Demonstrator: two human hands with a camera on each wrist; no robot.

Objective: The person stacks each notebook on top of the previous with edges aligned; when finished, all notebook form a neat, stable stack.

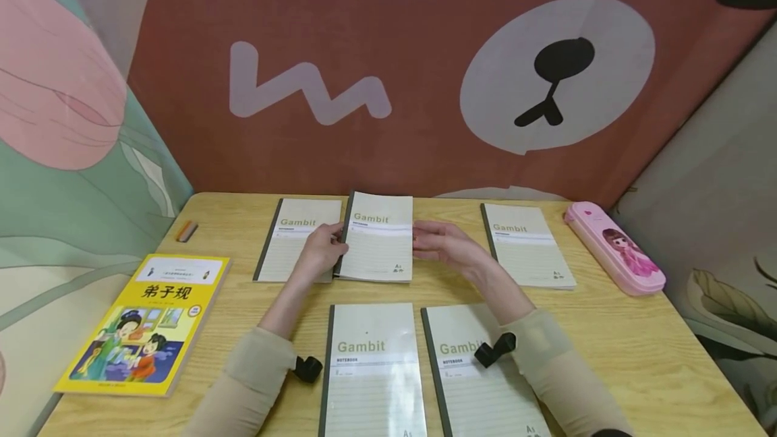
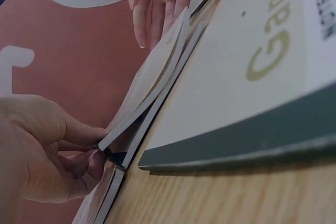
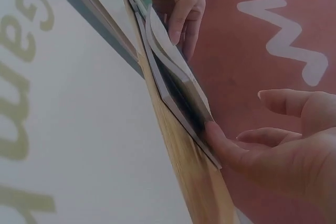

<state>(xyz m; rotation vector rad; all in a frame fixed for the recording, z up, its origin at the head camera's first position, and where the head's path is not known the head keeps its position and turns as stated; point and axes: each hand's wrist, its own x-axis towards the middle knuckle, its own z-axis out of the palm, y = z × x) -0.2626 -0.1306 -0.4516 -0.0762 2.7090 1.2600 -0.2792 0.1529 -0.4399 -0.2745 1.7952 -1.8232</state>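
Note:
In the head view, a white Gambit notebook [image 1: 378, 251] with a dark spine is at the back middle. My left hand [image 1: 322, 249] pinches its spine edge between thumb and fingers. The left wrist view shows this upper notebook [image 2: 149, 90] bowed and slightly raised over another notebook [image 2: 167, 88] lying flat beneath it. At the opposite edge is my right hand [image 1: 452, 247]. In the right wrist view, one digit of the right hand [image 3: 294, 150] touches the notebook's edge, while the other fingers extend away from it.
Left of the pair lies another Gambit notebook [image 1: 294, 248]; one more notebook [image 1: 528, 255] lies right. Two notebooks, a left one [image 1: 373, 383] and a right one [image 1: 479, 390], lie in front. A yellow book [image 1: 146, 322], small eraser-like block [image 1: 187, 230] and pink pencil case [image 1: 616, 248] flank them.

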